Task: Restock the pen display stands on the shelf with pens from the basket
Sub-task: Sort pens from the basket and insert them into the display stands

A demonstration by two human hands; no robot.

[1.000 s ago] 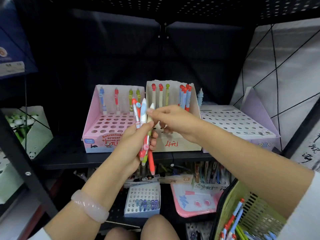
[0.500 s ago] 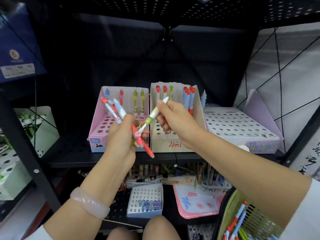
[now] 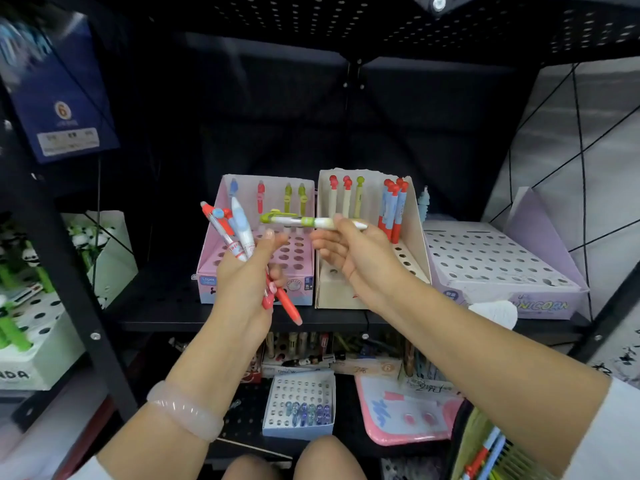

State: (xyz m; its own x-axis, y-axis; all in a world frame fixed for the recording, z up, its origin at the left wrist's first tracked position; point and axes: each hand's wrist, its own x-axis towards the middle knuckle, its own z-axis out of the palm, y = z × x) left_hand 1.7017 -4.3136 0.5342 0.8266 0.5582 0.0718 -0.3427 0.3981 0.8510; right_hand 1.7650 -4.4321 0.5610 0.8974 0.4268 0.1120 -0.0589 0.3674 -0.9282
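Gripping a fanned bundle of pens (image 3: 231,227), the left hand (image 3: 246,282) curls its fingers round red, blue and white barrels whose tops splay up and to the left, while their lower tips poke out below the palm over the front edge of the shelf (image 3: 166,306). The right hand (image 3: 353,251) pinches a single green-and-white pen (image 3: 313,222) between thumb and fingers, holding it almost level, clip end pointing left, just above the gap where the pink display stand (image 3: 266,251) and the beige display stand (image 3: 367,244) touch side by side. Both hands hang in the open air in front of the stands, near each other but apart.

The pink stand has only a back row of four pens standing; its many front holes lie bare. The beige stand holds three pens at the back left and a cluster of blue-and-red ones at the back right, leaning on its right wall. To its right sits a lavender stand (image 3: 491,265) with a wide perforated top, close against the shelf's right post. The basket (image 3: 485,455), green mesh with more pens in it, shows at the lower right corner, below the right forearm. A pale bracelet (image 3: 185,415) circles the left wrist.
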